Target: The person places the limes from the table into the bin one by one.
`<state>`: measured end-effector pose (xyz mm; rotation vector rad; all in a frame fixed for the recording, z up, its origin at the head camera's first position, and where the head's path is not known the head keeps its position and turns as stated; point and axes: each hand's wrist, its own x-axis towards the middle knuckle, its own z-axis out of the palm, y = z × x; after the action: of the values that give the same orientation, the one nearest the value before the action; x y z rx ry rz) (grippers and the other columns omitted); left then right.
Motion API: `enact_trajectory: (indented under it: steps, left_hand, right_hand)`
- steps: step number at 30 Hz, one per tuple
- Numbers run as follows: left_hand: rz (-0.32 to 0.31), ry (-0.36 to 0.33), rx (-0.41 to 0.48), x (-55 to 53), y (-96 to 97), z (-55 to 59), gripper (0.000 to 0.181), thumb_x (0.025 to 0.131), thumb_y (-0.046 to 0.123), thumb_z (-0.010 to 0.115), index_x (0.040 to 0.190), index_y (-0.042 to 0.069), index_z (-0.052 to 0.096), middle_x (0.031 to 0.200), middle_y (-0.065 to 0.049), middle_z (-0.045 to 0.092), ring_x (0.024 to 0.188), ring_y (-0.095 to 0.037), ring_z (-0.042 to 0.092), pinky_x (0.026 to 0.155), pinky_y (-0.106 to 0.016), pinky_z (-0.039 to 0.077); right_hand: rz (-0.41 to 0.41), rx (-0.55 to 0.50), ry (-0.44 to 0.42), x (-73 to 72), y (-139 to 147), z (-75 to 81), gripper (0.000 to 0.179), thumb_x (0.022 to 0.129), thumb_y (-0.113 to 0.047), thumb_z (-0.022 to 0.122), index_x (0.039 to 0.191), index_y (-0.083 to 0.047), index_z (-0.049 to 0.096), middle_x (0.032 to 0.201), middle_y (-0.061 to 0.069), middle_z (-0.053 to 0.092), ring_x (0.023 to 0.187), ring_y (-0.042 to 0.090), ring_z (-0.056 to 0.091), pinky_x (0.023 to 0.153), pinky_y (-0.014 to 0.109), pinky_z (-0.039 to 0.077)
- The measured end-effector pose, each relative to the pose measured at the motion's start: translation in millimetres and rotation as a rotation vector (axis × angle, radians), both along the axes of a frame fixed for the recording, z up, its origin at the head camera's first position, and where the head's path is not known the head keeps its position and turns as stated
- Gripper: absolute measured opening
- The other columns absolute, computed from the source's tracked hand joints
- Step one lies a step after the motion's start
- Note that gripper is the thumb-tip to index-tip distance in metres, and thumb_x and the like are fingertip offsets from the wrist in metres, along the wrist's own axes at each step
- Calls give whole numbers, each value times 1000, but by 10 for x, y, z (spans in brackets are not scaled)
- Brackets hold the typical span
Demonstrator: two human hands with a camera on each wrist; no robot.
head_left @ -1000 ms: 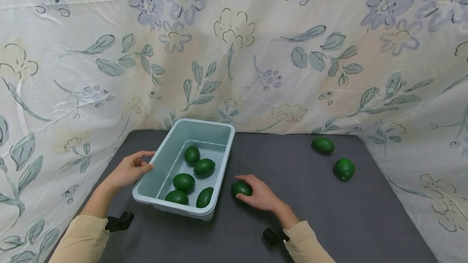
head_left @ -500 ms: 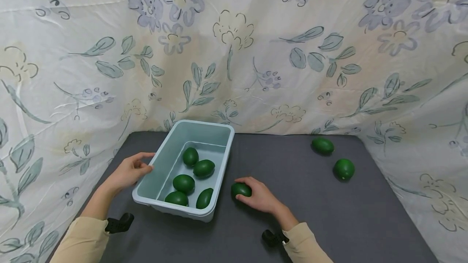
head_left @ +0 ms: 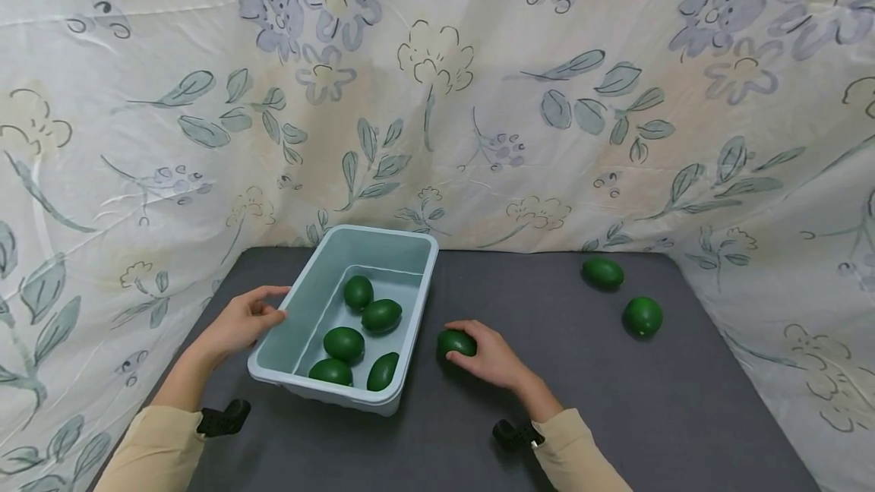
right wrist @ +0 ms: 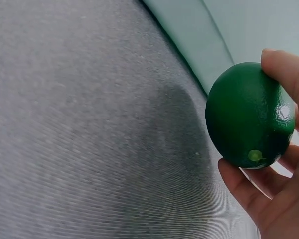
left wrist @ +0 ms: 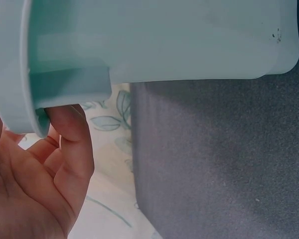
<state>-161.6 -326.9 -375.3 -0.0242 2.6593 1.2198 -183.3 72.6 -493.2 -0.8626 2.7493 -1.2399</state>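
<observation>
A light blue-green plastic tub (head_left: pixel 419 302) stands on the dark grey table, with several green limes (head_left: pixel 382 315) on its floor. My left hand (head_left: pixel 241 317) grips the tub's left rim; in the left wrist view, curled fingers (left wrist: pixel 72 144) hook under the lip. To the right of the tub, my right hand (head_left: pixel 494 355) holds another lime (head_left: pixel 456 343) between thumb and fingers. The right wrist view shows this held lime (right wrist: pixel 249 117) with its pale stem spot facing the camera, a shadow on the cloth beside it and the tub's side behind.
Two more limes lie at the right of the table: one by the back edge (head_left: pixel 604 273), one a little nearer (head_left: pixel 642 316). A floral curtain (head_left: pixel 437 97) hangs behind the grey table (head_left: pixel 547 302) and along both sides.
My right hand, with the lime in it, has shifted slightly right and up in the head view over the last half second. The left hand and the tub stay in place.
</observation>
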Motion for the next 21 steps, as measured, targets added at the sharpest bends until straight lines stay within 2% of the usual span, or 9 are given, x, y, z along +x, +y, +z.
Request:
enact_trajectory:
  steps: [8, 21]
  left_hand:
    - [-2, -5, 6, -8, -4, -3, 51, 91, 16, 55, 138, 7, 37, 86, -13, 58, 70, -19, 52, 55, -33, 44]
    - [-2, -1, 4, -17, -10, -20, 51, 90, 16, 56, 137, 6, 37, 86, -13, 57, 70, -18, 52, 54, -32, 43]
  right_hand:
    - [-15, -4, 7, -73, 25, 73, 47, 84, -34, 67, 125, -14, 55, 113, 1, 58, 89, 13, 56, 70, 29, 46]
    - [-25, -9, 30, -204, 39, 237, 47, 83, -32, 67, 126, -15, 55, 116, 2, 57, 91, 14, 57, 71, 31, 47]
